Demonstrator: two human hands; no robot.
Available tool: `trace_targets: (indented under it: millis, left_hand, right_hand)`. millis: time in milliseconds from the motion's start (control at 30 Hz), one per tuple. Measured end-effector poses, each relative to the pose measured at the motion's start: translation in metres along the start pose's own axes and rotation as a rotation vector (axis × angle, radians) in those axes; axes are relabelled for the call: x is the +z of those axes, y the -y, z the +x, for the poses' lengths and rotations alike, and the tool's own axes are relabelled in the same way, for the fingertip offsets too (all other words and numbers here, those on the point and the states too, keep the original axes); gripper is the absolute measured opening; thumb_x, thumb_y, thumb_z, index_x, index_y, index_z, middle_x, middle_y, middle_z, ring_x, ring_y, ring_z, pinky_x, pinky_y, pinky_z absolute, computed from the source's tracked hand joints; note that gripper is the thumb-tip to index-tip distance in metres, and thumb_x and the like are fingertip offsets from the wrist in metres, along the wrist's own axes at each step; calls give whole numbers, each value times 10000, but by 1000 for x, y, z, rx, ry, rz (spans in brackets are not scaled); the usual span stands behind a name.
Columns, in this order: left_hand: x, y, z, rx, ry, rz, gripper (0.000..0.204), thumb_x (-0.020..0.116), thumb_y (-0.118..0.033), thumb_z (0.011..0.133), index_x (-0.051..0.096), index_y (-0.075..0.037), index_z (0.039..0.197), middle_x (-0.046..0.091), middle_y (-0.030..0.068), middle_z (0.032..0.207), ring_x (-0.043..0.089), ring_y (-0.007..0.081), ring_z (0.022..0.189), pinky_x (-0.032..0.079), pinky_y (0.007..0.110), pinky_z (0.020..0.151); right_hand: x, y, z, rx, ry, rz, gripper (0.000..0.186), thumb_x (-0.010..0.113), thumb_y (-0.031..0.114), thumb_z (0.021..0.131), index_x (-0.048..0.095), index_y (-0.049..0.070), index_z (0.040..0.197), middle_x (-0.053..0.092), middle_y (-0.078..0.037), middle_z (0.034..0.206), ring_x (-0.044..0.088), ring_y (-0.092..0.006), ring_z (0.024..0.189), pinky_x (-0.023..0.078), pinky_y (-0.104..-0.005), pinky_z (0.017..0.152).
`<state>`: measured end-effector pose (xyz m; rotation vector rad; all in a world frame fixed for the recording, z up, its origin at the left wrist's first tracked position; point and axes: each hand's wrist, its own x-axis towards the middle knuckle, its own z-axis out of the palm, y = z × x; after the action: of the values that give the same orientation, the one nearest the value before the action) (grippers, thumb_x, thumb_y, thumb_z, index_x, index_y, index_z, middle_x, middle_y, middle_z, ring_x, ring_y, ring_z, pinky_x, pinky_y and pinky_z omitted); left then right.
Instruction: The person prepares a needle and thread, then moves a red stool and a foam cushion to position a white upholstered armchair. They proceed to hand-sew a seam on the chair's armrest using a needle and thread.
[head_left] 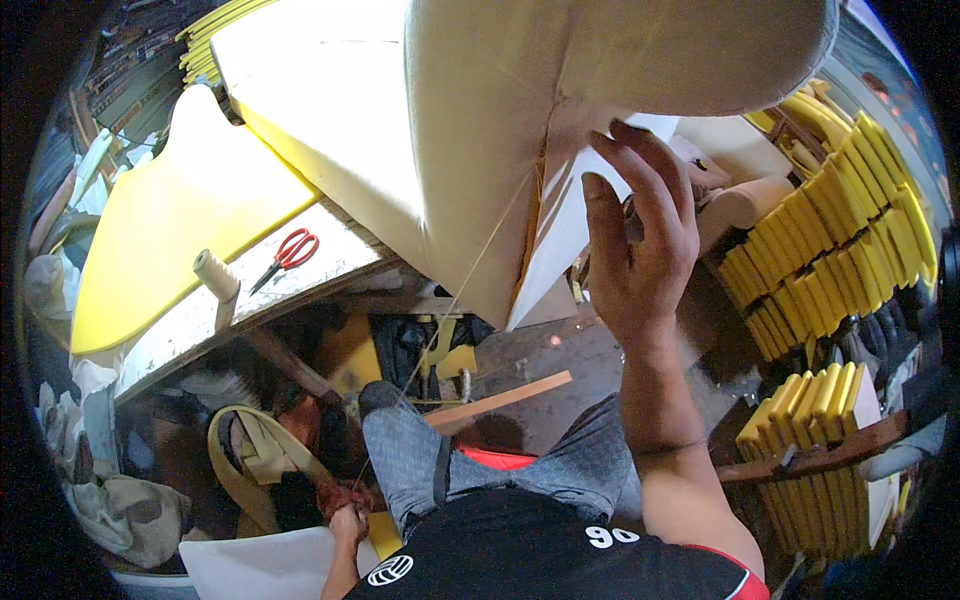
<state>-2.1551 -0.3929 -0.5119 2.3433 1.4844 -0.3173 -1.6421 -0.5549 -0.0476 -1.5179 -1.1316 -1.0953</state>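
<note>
A large cream padded cover (pixel 490 130) stands in front of me, its seam partly open and showing a brown-orange edge inside. From that seam a thin thread (pixel 460 290) runs taut down to the lower left. My left hand (pixel 348 522) is closed at the thread's low end; any needle there is too small to make out. Beside the open seam my right hand (pixel 645 215) is raised, thumb and curved fingers apart, nothing visible between them. Its fingertips are at the cover's lower edge; whether they press on it I cannot tell.
On the bench (pixel 330 235) at the left lie red-handled scissors (pixel 285 258) and an upright thread spool (pixel 216 275), beside a yellow foam panel (pixel 190 215). Stacked yellow foam pieces (pixel 830 240) fill the right side. A wooden strip (pixel 510 397) lies beyond my knees.
</note>
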Motion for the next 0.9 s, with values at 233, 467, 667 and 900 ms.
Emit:
trace_targets:
  millis: [233, 467, 667, 900]
  left_hand:
    - [65, 39, -37, -132, 147, 34, 319, 667, -307, 810, 725, -15, 926, 702, 259, 968, 684, 408, 927, 552, 489, 819]
    - [67, 41, -21, -110, 134, 122, 340, 672, -322, 808, 716, -19, 958, 702, 247, 972, 684, 394, 940, 559, 476, 825]
    - [57, 35, -29, -129, 149, 39, 268, 677, -273, 812, 704, -30, 921, 695, 251, 925, 678, 415, 885, 552, 496, 788]
    - [67, 34, -30, -112, 174, 38, 233, 672, -252, 818, 693, -34, 898, 690, 250, 902, 674, 420, 860, 549, 502, 768]
  right_hand:
    - [25, 18, -54, 198, -15, 184, 322, 787, 10, 778, 669, 18, 1078, 658, -147, 1008, 652, -237, 830, 543, -322, 719]
    - [45, 15, -32, 200, -71, 209, 229, 773, 9, 792, 642, 3, 980, 650, -126, 927, 640, -250, 780, 533, -333, 692]
    - [12, 29, -49, 136, 293, 250, 76, 713, 28, 868, 659, 11, 919, 656, -107, 885, 654, -216, 780, 522, -318, 714]
    - [7, 45, -84, 787, 667, 854, 341, 573, 190, 999, 577, 26, 1298, 681, -96, 971, 659, -226, 987, 540, -409, 864]
